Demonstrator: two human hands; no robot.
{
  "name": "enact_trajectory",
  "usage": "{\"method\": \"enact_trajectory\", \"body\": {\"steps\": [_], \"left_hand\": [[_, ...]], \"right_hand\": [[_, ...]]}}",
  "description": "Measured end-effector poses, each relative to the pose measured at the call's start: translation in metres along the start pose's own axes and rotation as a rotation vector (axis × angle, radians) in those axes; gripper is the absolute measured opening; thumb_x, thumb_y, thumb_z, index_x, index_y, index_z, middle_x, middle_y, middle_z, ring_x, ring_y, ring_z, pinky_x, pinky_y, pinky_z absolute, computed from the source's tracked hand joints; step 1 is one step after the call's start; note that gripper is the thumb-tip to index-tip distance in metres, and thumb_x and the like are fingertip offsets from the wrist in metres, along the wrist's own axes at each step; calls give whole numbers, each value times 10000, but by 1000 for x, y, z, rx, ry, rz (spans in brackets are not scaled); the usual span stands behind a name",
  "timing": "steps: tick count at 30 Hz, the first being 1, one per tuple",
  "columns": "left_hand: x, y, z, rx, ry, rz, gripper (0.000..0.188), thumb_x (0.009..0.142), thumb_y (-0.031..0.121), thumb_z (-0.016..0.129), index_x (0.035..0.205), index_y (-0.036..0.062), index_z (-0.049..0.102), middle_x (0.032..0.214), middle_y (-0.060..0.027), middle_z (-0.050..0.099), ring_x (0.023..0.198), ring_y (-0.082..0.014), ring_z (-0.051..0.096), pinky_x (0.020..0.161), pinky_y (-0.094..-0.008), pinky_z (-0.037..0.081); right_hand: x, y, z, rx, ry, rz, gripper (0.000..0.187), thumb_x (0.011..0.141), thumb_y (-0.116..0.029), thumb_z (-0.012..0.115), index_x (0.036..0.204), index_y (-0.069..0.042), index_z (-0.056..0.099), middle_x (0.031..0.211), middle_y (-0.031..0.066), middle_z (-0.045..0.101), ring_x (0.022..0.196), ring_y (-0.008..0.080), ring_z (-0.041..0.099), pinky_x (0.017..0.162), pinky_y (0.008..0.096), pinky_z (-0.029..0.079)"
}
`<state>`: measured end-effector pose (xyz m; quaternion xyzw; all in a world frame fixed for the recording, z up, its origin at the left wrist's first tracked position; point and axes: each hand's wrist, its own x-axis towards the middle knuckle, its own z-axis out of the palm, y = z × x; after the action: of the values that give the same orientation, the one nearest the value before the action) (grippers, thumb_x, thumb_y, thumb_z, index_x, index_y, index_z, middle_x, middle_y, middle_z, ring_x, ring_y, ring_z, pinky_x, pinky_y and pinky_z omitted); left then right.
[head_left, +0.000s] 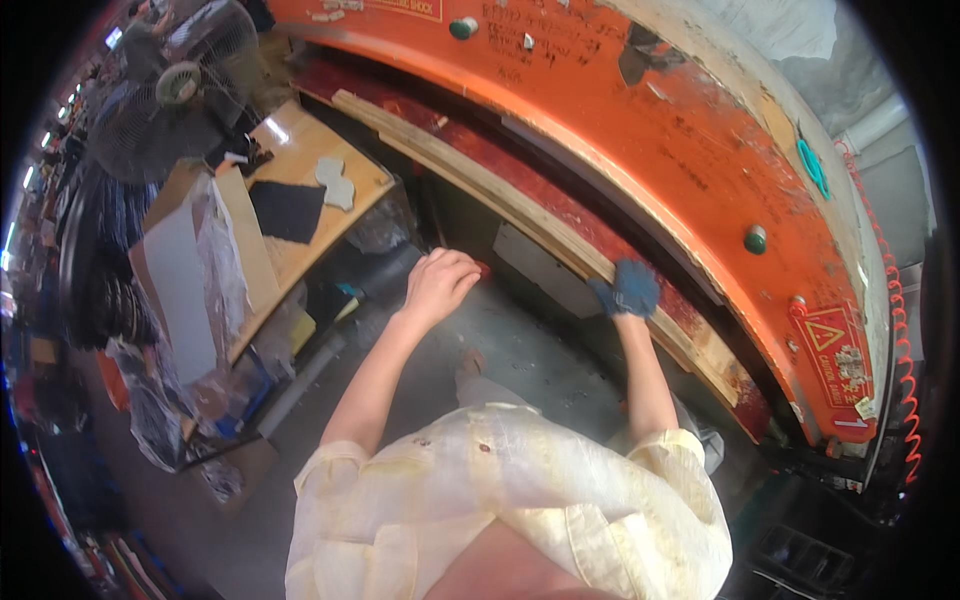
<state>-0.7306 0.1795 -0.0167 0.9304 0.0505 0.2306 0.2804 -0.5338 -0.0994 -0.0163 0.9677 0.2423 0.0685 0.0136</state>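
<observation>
My left hand (pixel 440 285) is bare and held in the air over the floor, left of the machine's front edge. Its fingers are curled together, and a small red bit (pixel 484 270) shows at the fingertips; what it belongs to I cannot make out. My right hand (pixel 632 288) wears a dark blue glove. It grips the long wooden strip (pixel 500 198) along the front of the machine bed, thumb on the near side and fingers over the top. Behind the strip lies a dark red bed surface (pixel 560 180), under the large orange machine beam (pixel 600 100).
To the left stands a wooden table (pixel 310 150) with a dark sheet (pixel 285 210), a pale cut-out piece (pixel 335 183) and an opened cardboard box (pixel 240 240). A large fan (pixel 180 85) is behind it. A red coiled hose (pixel 900 340) hangs at the right.
</observation>
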Motion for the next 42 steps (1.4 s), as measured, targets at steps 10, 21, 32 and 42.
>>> {"method": "enact_trajectory", "body": {"steps": [10, 21, 32, 42], "left_hand": [[98, -65, -2, 45, 58, 108, 112, 810, 208, 664, 885, 139, 710, 1049, -22, 640, 1037, -238, 560, 844, -392, 433], [187, -136, 13, 46, -211, 243, 141, 841, 245, 643, 887, 128, 708, 988, -29, 634, 982, -244, 560, 825, -391, 404], [204, -133, 13, 148, -370, 191, 164, 835, 309, 625, 783, 161, 672, 805, -5, 629, 808, -223, 593, 666, -394, 445], [212, -137, 7, 30, -449, 259, 81, 811, 266, 668, 789, 190, 681, 787, 22, 608, 752, -210, 585, 633, -364, 458]], "right_hand": [[4, -8, -6, 124, -66, 148, 526, 612, -488, 777, 974, -123, 665, 969, 146, 630, 958, 335, 587, 823, 450, 476], [-3, -29, -27, 183, -61, 293, 488, 583, -341, 814, 995, -122, 670, 940, 128, 612, 933, 345, 588, 817, 437, 471], [52, 0, -62, 918, -315, 785, 795, 729, -443, 737, 1330, 9, 480, 1285, 221, 557, 1175, 347, 549, 1001, 410, 422], [263, -9, -40, 123, -314, 787, 1169, 537, -733, 696, 1474, -162, 292, 1444, 219, 330, 1324, 382, 343, 1027, 557, 301]]}}
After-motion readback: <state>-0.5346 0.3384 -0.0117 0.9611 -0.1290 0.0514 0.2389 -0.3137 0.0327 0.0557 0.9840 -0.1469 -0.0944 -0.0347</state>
